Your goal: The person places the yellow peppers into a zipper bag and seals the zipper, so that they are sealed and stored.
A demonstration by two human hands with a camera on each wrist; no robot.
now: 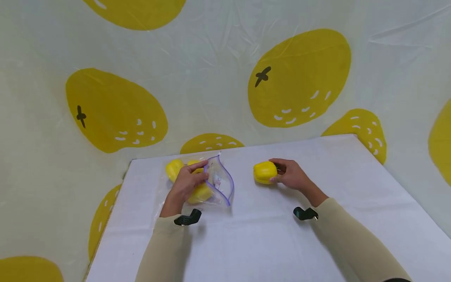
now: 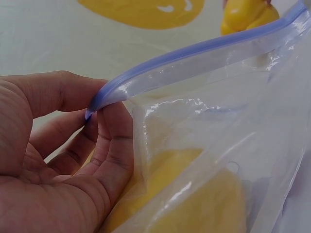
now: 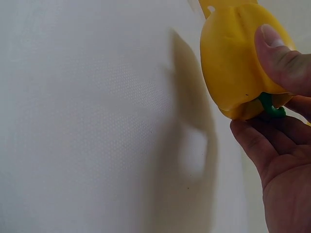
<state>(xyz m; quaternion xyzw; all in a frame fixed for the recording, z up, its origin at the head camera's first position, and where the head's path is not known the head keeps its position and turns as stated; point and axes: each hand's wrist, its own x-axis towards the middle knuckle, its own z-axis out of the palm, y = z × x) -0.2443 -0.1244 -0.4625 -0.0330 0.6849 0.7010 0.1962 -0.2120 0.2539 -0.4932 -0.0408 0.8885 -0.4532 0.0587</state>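
A clear zip bag (image 1: 220, 176) with a purple zip edge lies on the left of the table, its mouth gaping toward the right. Several yellow bell peppers (image 1: 173, 169) show through its plastic. My left hand (image 1: 188, 181) pinches the purple edge (image 2: 194, 51) of the mouth between thumb and fingers. To the right of the bag, my right hand (image 1: 290, 175) grips another yellow bell pepper (image 1: 265, 172) by its stem end. In the right wrist view its green stem (image 3: 268, 106) points toward the palm, the thumb presses on its side, and its shadow falls on the cloth.
A white cloth covers the table (image 1: 253, 243). Behind it hangs a pale curtain (image 1: 208, 94) printed with large yellow fruit. A dark wrist camera (image 1: 188, 217) sits on the left sleeve, and another dark camera (image 1: 305, 214) sits at the right wrist.
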